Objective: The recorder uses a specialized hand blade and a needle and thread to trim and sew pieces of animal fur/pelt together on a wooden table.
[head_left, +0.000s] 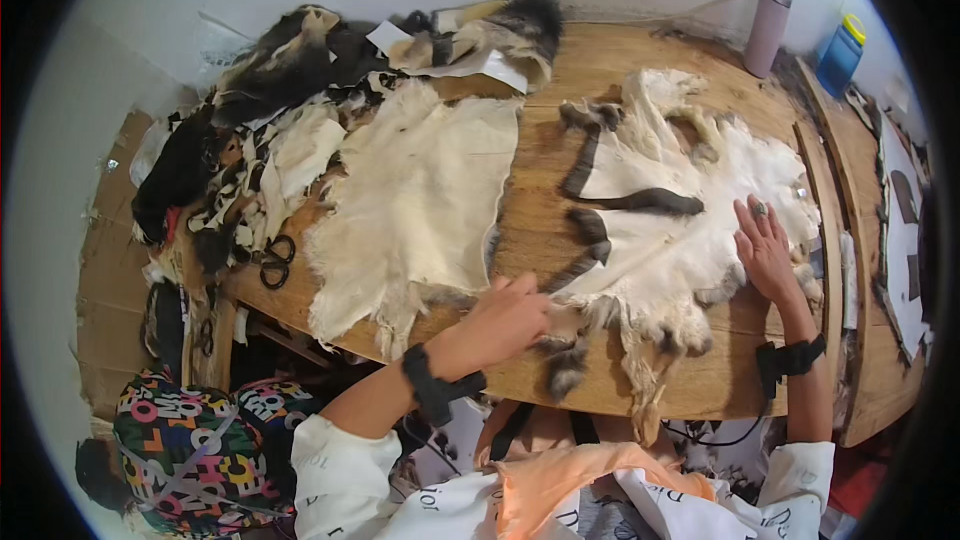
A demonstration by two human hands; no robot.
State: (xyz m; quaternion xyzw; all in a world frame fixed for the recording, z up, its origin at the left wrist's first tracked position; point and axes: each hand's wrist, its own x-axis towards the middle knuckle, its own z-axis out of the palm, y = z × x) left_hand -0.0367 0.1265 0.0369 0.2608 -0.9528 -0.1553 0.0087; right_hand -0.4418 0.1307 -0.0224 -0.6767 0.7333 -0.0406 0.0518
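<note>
A cream animal pelt (650,250), skin side up with dark grey fur at its edges, lies spread on the right half of the wooden table. My right hand (768,252) rests on its right part, fingers stretched out, with a ring-like thing on one finger. At its lower left edge is my left hand (505,318), fingers curled closed; whatever they may hold is hidden. A second, squarer pelt (425,195) lies just left, its lower right corner near my left hand.
Fur scraps (300,155) and dark pelts (285,60) pile up at the left and back. Black-handled scissors (277,260) lie at the left edge. A pink bottle (768,30) and blue bottle (841,58) stand at back right, near a wooden strip (822,230). Colourful patterned cloth (190,440) shows lower left.
</note>
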